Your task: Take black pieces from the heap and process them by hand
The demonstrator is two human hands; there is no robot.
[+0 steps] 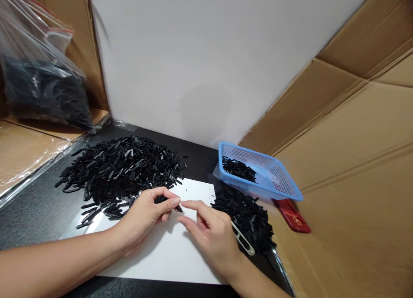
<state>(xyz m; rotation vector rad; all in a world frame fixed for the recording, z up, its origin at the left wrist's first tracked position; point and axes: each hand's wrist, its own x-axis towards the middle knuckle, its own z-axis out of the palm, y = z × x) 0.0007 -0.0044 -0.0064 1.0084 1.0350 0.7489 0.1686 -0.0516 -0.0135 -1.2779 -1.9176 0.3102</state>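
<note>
My left hand (151, 212) is closed, with a small dark bundle of thin black strips (160, 199) between its thumb and fingers. One pointed end (178, 208) sticks out below the thumb tip. My right hand (209, 231) reaches in from the right, its index fingertip touching or nearly touching the left thumb and its own thumb held apart. Its other fingers are curled, and from their outer side a pale green slotted tool (243, 240) sticks out; what kind it is I cannot see. Under both hands lies a white sheet (155, 257).
A large heap of black strips (125, 164) spreads at left, a smaller heap (248, 222) at right. Behind that, a blue perforated basket (271, 179) holds more strips. A red object (293, 216) lies beside it. Cardboard walls (355, 160) and a plastic bag (41, 87) flank the space.
</note>
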